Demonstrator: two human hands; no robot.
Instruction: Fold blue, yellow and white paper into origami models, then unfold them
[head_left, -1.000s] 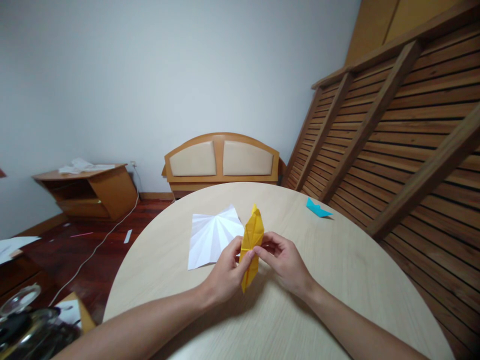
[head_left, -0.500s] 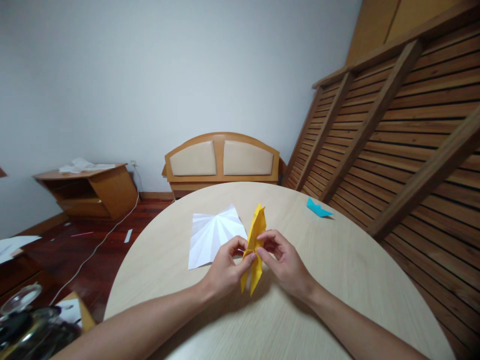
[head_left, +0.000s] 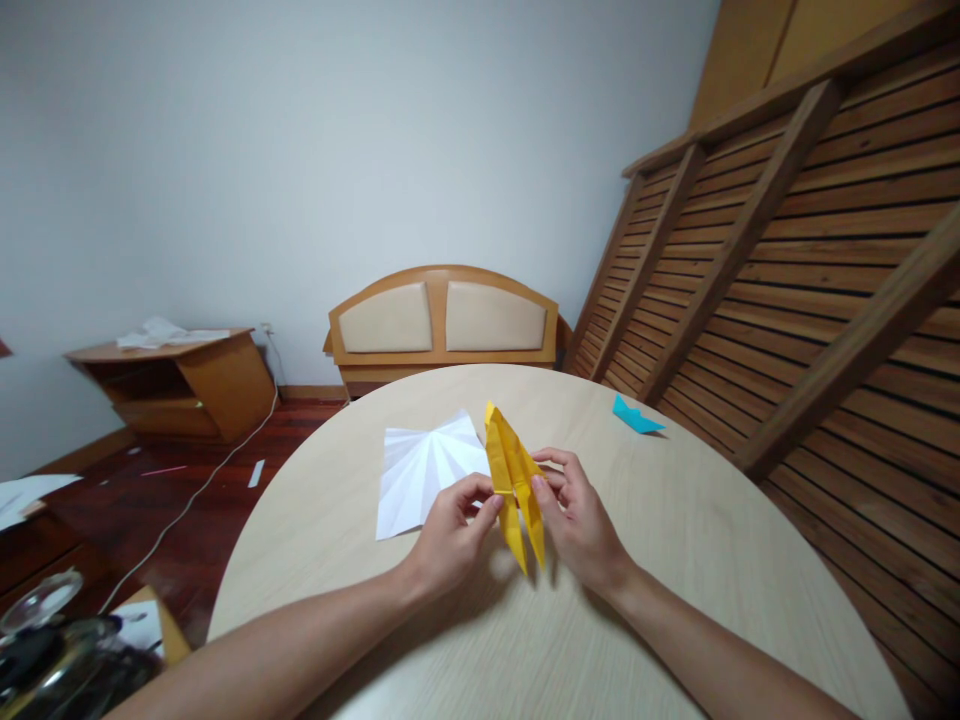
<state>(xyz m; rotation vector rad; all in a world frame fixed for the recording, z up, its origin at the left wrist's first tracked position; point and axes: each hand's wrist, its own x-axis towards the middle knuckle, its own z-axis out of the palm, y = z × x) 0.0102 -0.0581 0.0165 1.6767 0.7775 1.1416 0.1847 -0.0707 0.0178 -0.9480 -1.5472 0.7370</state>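
Between my hands, above the round table (head_left: pixel 660 560), is a yellow folded-paper figure (head_left: pixel 507 455) with a long upper part and two pointed legs hanging down. My left hand (head_left: pixel 455 525) pinches its left edge at mid-height between thumb and fingers. On the other side, my right hand (head_left: pixel 576 515) grips a side flap, thumb in front and fingers behind. A creased white sheet of paper (head_left: pixel 420 480) lies on the table behind my left hand, its right edge partly covered by the yellow paper.
A small blue paper boat (head_left: pixel 636 416) rests near the table's far right edge. Beyond the table stand a headboard (head_left: pixel 442 320) and a low cabinet (head_left: pixel 180 385) with papers on it. Wooden slatted panels (head_left: pixel 757 280) lean at the right. A glass pot (head_left: pixel 67 650) is at lower left.
The yellow paper figure has turned: its top has swung left and its legs right, showing more of its face. My right hand has shifted its hold outward to the side flap.
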